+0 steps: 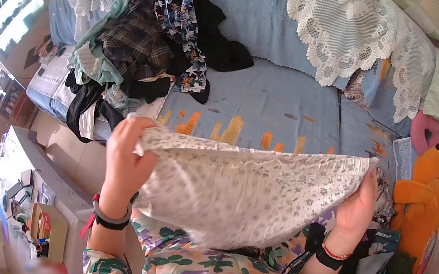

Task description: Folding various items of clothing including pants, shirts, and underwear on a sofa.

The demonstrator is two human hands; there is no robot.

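Observation:
A white garment with a small dark print (237, 190) is stretched between my hands in front of my body, its gathered upper edge spanning from one side to the other. At its left end, my left hand (132, 153) grips the edge with bent fingers. My right hand (359, 200) pinches the opposite corner, thumb and fingers partly behind the cloth. The lower part of the garment hangs loose and looks blurred. Beyond it lies the blue sofa seat (271, 102) with orange and yellow patterns.
A heap of clothes with a dark plaid shirt (136, 39) lies at the sofa's left. White lace covers (346, 28) drape the backrest. An orange plush toy (427, 198) and folded clothes (370, 266) are on the right. A grey-edged table (68, 182) holding a box stands at left.

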